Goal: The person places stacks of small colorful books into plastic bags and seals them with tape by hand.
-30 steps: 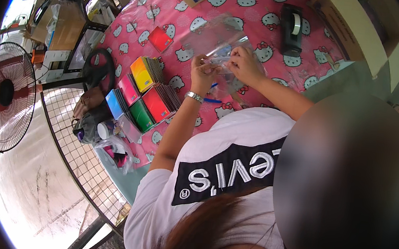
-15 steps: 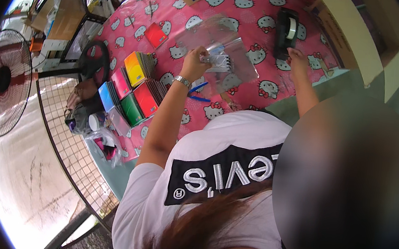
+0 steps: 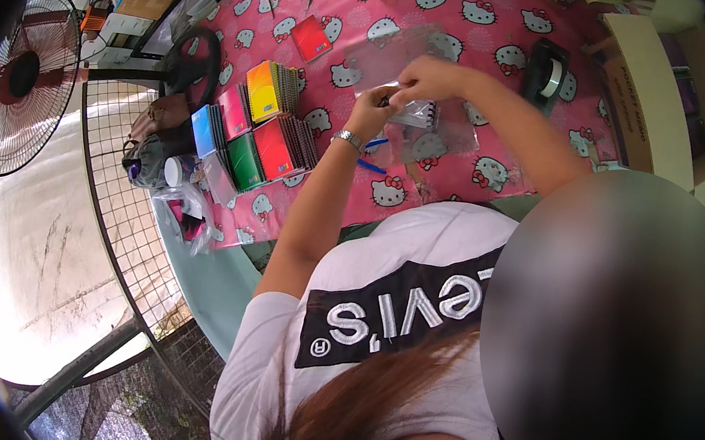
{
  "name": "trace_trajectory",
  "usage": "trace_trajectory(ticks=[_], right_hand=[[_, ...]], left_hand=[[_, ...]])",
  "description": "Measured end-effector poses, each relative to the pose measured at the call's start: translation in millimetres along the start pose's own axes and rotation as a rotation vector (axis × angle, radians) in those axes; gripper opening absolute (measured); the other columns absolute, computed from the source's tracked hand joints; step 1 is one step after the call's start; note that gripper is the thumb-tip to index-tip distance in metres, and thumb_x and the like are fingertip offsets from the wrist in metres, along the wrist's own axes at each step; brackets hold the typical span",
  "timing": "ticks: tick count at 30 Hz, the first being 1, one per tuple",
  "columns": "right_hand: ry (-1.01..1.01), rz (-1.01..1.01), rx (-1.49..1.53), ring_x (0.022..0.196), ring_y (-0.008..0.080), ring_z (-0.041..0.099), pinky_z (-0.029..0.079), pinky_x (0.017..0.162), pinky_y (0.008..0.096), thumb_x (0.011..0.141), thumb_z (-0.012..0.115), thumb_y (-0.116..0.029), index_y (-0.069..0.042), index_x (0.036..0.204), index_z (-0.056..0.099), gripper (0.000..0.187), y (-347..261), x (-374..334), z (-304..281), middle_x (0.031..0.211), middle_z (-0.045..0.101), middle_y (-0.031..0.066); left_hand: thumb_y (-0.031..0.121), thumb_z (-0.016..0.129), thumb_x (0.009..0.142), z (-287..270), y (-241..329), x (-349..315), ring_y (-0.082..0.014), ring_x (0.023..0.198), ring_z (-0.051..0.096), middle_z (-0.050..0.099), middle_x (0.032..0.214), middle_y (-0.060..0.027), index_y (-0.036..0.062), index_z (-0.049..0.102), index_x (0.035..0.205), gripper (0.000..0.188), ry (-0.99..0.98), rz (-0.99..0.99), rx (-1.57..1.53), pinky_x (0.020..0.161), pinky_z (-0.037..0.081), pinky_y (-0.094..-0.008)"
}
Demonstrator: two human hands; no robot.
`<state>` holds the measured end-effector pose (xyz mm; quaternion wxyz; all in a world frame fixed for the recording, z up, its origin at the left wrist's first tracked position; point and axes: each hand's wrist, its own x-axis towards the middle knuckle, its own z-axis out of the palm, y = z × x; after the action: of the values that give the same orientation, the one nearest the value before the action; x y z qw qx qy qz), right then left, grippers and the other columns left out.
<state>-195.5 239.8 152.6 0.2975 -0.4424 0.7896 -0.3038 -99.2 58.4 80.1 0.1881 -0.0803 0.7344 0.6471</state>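
Observation:
My left hand, with a metal watch at its wrist, is closed on the edge of a clear plastic bag. Inside or beneath the plastic lies a small spiral notebook, its wire binding toward the right. My right hand meets the left at the bag's upper left edge, fingers pinched together. What those fingertips hold is too small to make out. Just below my left hand lie two blue handle-like pieces, perhaps scissors. More clear plastic sheets lie behind the hands.
Left of my arm stand stacks of spiral notebooks: yellow, red, green, pink and blue. A single red notebook lies farther back. A black tape dispenser and open carton stand right. A fan is far left.
My right hand has left the tape dispenser and moved left to meet my left hand at the bag. The left hand keeps its hold. The whole view has shifted somewhat.

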Motion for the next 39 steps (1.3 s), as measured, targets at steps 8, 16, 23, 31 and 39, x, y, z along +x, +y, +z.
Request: trace_trajectory(ticks=[8, 16, 23, 31, 39], right_hand=[[-0.214, 0.233, -0.066, 0.07, 0.0276, 0.063, 0.048, 0.065, 0.0406, 0.062, 0.076, -0.054, 0.0, 0.078, 0.067, 0.057, 80, 27, 21, 0.071, 0.064, 0.0149], [0.398, 0.036, -0.263, 0.108, 0.0326, 0.054, 0.045, 0.09, 0.0404, 0.069, 0.075, -0.035, -0.01, 0.129, 0.046, 0.071, -10, -11, 78, 0.118, 0.056, 0.0148], [0.47, -0.089, 0.245, 0.114, 0.0352, 0.05, 0.041, 0.096, 0.0412, 0.068, 0.073, -0.016, -0.018, 0.138, 0.03, 0.083, -2, -62, 54, 0.127, 0.046, 0.0169], [0.44, 0.216, -0.108, 0.122, 0.0388, 0.042, 0.038, 0.099, 0.0433, 0.067, 0.076, -0.038, -0.007, 0.142, 0.029, 0.093, 34, -76, 95, 0.135, 0.04, 0.0195], [0.427, 0.351, 0.005, 0.076, 0.0239, 0.063, 0.05, 0.07, 0.0345, 0.078, 0.066, -0.022, -0.001, 0.109, 0.061, 0.037, -20, -74, 15, 0.086, 0.064, 0.0139]], left_hand=[[-0.001, 0.059, 0.085, -1, -6, -1, -0.0134, 0.098, 0.056, 0.058, 0.11, -0.006, 0.0, 0.053, 0.12, 0.036, -0.015, -0.012, -0.032, 0.086, 0.044, -0.0261], [0.01, 0.051, 0.09, 12, -100, -42, -0.0191, 0.1, 0.058, 0.059, 0.109, -0.0115, 0.0055, 0.048, 0.122, 0.032, 0.233, -0.372, -0.641, 0.084, 0.049, -0.0283], [0.007, 0.06, 0.084, 40, -61, -73, -0.019, 0.096, 0.058, 0.057, 0.112, -0.0104, 0.0048, 0.044, 0.124, 0.043, -0.05, -0.216, -0.667, 0.084, 0.05, -0.0319], [0.003, 0.059, 0.081, 30, 14, -54, -0.0191, 0.113, 0.05, 0.048, 0.128, -0.011, 0.0035, 0.029, 0.141, 0.068, -0.021, -0.015, -0.25, 0.094, 0.042, -0.0305], [0.013, 0.058, 0.08, 33, 70, -26, -0.0338, 0.082, 0.065, 0.065, 0.089, -0.0219, 0.0025, 0.068, 0.099, 0.024, 0.227, 0.133, 0.882, 0.074, 0.05, -0.038]])
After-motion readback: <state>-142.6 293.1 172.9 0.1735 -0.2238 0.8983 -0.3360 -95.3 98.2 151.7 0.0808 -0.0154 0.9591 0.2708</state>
